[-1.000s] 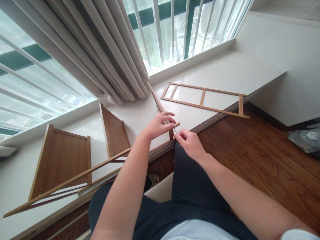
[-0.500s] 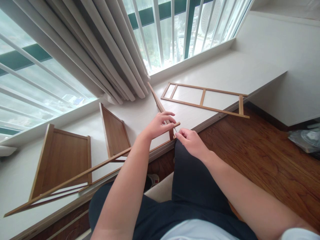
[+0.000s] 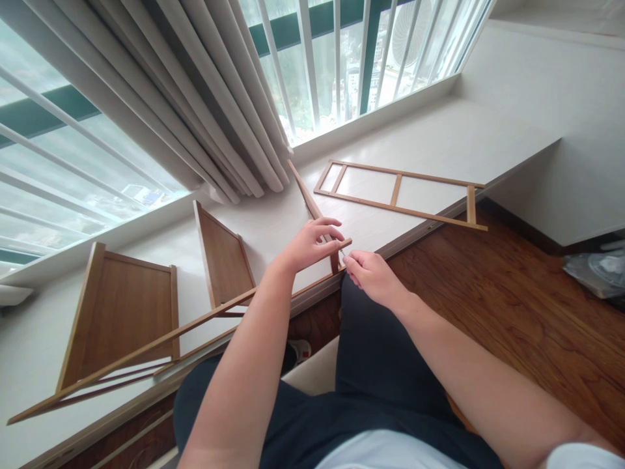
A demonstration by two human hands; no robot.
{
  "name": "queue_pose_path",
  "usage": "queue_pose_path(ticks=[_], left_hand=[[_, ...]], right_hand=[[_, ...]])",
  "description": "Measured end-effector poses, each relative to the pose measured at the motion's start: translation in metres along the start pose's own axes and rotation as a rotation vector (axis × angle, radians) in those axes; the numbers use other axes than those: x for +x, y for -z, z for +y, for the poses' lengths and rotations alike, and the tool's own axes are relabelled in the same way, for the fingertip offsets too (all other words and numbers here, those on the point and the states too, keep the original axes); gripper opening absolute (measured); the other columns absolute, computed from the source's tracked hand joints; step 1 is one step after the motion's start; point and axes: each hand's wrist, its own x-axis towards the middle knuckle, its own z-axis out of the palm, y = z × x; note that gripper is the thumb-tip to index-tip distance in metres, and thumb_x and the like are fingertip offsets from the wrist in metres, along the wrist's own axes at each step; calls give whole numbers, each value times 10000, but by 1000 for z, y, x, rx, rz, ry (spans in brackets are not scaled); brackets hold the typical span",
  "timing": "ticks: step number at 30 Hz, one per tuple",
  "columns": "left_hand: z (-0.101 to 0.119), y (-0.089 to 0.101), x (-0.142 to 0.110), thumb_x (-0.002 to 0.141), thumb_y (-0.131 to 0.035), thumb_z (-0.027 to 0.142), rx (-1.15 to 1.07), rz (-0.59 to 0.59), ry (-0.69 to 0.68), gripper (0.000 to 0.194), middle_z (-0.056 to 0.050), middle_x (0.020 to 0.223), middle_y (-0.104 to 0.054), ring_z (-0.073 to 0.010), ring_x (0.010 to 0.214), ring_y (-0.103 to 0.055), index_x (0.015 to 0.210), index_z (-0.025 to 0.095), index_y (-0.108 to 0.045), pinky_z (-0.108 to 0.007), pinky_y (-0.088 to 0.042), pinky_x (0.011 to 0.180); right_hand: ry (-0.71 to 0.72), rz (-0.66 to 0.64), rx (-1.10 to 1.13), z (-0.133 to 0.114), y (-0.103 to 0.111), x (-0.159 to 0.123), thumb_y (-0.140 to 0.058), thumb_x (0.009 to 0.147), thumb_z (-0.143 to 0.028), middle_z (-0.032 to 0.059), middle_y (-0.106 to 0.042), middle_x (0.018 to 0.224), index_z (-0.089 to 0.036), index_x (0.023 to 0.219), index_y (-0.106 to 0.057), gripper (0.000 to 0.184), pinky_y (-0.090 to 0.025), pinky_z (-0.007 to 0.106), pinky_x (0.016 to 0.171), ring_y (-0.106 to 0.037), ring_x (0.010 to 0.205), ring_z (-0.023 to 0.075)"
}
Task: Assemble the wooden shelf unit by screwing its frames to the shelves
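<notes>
A wooden shelf frame [image 3: 195, 329] with upright panels rests along the white sill, its long side rail running toward me. Near the rail's right end, my left hand [image 3: 315, 244] grips the wood, thumb below and fingers bent over it. The rail's tip [image 3: 346, 243] pokes out past those fingers. Just right of it, my right hand [image 3: 368, 270] is closed in a pinch on a thin metal rod [image 3: 342, 253], which looks like a hex key. Most of the rod is hidden by the fingers. Behind my left hand stands another wooden panel [image 3: 306, 192], seen nearly edge-on.
A ladder-like wooden frame [image 3: 396, 189] lies flat on the white sill [image 3: 430, 143], one end overhanging the edge. Two wooden panels [image 3: 134, 306] stand at left. A grey curtain [image 3: 195, 98] hangs by the barred window. A plastic bag [image 3: 596, 270] sits on the floor at right.
My right hand has turned slightly at the metal rod, its fingers curling lower. My left hand and the wooden frame stay in place.
</notes>
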Motion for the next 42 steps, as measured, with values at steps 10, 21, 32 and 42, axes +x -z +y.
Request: queue_pose_path(ticks=[10,21,32,42], left_hand=[[0,0,-1,927,-620,497,-4,5,-9,283,-36,1402,-609,-274,1305,-543,978,278,-792,-432,-417,1156],[-1,-1,0,926,-616,515,-7,11,-16,306,-47,1400,-609,-275,1299,-551,975,270,-793,-424,-436,1141],[0,0,1,922,-615,499,-8,8,-8,291,-46,1406,-605,-272,1294,-555,970,271,-789,-433,-436,1142],[1,0,0,921,-607,470,-9,4,-5,276,-42,1408,-604,-276,1304,-547,974,270,-789,-428,-438,1142]], right_hand=[[-223,-58,737,5,-19,0,-614,895,-511,-25,-550,500,-200,700,-501,383,-341,213,398,-440,387,93],[-586,-282,1580,-12,-19,-8,-507,1036,-274,-52,-527,570,-184,836,-507,219,-346,163,435,-438,437,61],[-571,-296,1545,-6,-19,-8,-556,991,-323,-46,-534,632,-200,831,-497,210,-370,183,478,-443,491,77],[-198,93,744,7,-20,-11,-685,837,-486,-26,-538,495,-189,726,-592,331,-346,231,448,-462,432,112]])
